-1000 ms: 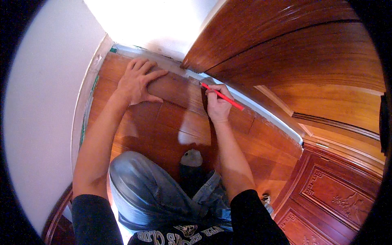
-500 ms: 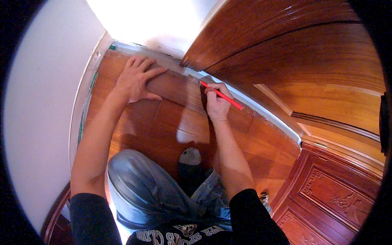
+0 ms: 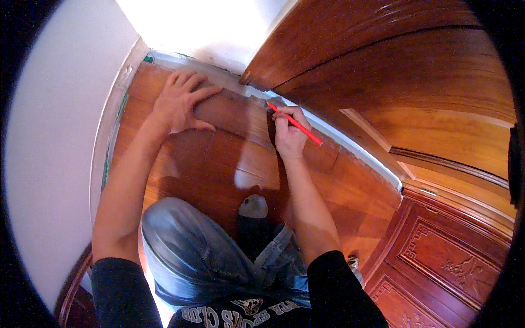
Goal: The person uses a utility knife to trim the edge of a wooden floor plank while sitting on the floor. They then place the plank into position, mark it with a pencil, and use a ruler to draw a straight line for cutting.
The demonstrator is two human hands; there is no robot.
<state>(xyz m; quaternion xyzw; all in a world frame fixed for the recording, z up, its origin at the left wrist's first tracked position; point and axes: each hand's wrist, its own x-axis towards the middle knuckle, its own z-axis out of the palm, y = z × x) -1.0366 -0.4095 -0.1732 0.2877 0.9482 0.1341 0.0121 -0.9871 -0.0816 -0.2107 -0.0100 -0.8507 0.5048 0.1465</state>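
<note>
My left hand [image 3: 183, 104] lies with spread fingers on a reddish-brown floorboard [image 3: 232, 112] along the far edge of the wooden floor. In my right hand [image 3: 291, 131] is a red pencil [image 3: 298, 124], gripped between thumb and fingers. Its tip points up and left and is at or just above the board's far right part; contact is hard to make out. Beyond the board runs a pale strip of bare subfloor [image 3: 224, 83] at the foot of the wall.
A large wooden panel [image 3: 383, 65] rises at the far right, with a carved red-brown cabinet [image 3: 443, 257] nearer. White walls [image 3: 60, 136] stand to the left and at the back. Green material [image 3: 123, 104] shows in the left floor gap. My jeans-covered knee [image 3: 180, 235] and socked foot [image 3: 254, 206] are close by.
The view has shifted slightly. My left hand stays spread on the board, and the pencil in my right hand keeps nearly the same place and tilt.
</note>
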